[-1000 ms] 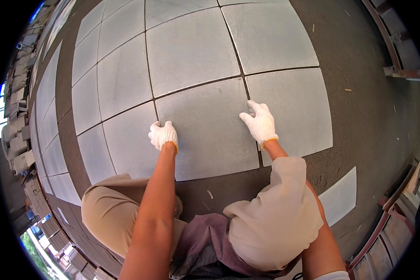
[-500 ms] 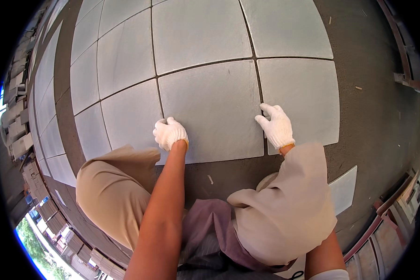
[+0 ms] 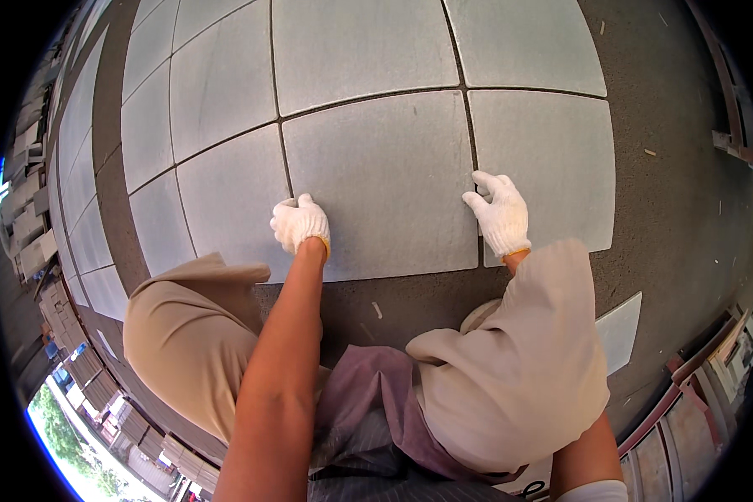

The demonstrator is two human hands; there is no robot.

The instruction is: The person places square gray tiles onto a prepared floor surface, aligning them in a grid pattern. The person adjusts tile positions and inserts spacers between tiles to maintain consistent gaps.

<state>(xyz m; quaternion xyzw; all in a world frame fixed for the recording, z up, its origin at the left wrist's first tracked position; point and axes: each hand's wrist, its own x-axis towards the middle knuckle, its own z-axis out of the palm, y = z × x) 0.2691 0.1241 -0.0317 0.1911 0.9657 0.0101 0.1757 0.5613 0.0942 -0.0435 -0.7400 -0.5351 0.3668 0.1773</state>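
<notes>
In front of my knees lies a large square grey tile [image 3: 385, 184], flat among similar tiles with narrow dark gaps between them. My left hand [image 3: 301, 224], in a white knit glove, has its fingers curled over the tile's left edge, at the gap. On the opposite edge is my right hand [image 3: 502, 216], gloved alike, with the thumb on the tile side and the fingers bent at the gap. The fingertips of both hands are partly hidden. To the right, another grey tile [image 3: 544, 167] borders the gap under my right hand.
More tiles [image 3: 226, 92] stretch away ahead and left on the dark floor [image 3: 669, 209]. A loose pale piece [image 3: 619, 335] lies right of my knee. Reddish frames [image 3: 678, 418] stand at the lower right, and stacked blocks [image 3: 38, 251] line the far left.
The view has shifted slightly, so the tiles appear a little higher. Both hands stay at the same edges of the tile, which shows no clear movement.
</notes>
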